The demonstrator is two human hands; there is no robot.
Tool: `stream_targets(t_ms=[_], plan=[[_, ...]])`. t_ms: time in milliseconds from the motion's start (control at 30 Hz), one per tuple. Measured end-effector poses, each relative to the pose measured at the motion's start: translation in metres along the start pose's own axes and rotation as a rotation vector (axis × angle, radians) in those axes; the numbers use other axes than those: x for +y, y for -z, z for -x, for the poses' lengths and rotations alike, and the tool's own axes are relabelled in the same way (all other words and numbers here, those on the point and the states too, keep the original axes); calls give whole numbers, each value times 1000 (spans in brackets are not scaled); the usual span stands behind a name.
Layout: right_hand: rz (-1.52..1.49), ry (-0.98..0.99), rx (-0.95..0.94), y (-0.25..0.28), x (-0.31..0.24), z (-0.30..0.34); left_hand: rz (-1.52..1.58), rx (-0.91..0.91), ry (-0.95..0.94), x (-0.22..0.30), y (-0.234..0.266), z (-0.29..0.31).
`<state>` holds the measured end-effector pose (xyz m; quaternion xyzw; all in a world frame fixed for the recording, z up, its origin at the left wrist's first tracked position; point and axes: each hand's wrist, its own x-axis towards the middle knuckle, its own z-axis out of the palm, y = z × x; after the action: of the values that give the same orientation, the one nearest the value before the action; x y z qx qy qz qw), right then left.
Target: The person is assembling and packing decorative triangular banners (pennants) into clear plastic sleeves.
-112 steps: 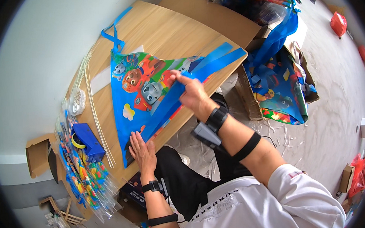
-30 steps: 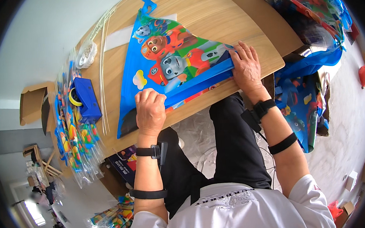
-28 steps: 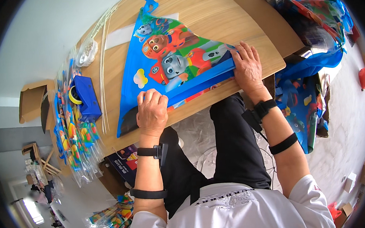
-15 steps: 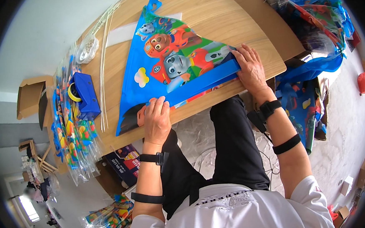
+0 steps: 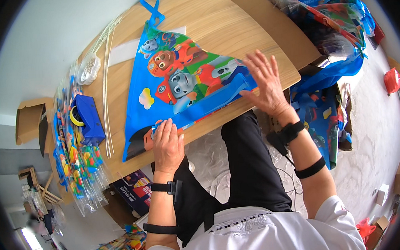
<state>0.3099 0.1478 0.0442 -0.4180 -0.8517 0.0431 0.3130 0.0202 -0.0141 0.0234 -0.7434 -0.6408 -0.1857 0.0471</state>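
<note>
Left hand point(image 5: 167, 145) flat, fingers together, on kite point(image 5: 179, 82) fold at centre; right hand point(image 5: 266, 86) spread. Press evenly, keep blue strip point(image 5: 212, 101) aligned w/ edge.

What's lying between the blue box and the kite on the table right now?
In the head view, a bundle of thin white rods lies on the wooden table between the blue box and the kite; otherwise bare wood.
</note>
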Motion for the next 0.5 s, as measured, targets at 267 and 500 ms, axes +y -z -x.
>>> stream_targets(t_ms=[267,500], plan=[[-71,341,-251,-22,-41,12,6,9,8,4,-5,1],[47,174,-321,-21,0,23,-111,29,44,3,-5,8]])
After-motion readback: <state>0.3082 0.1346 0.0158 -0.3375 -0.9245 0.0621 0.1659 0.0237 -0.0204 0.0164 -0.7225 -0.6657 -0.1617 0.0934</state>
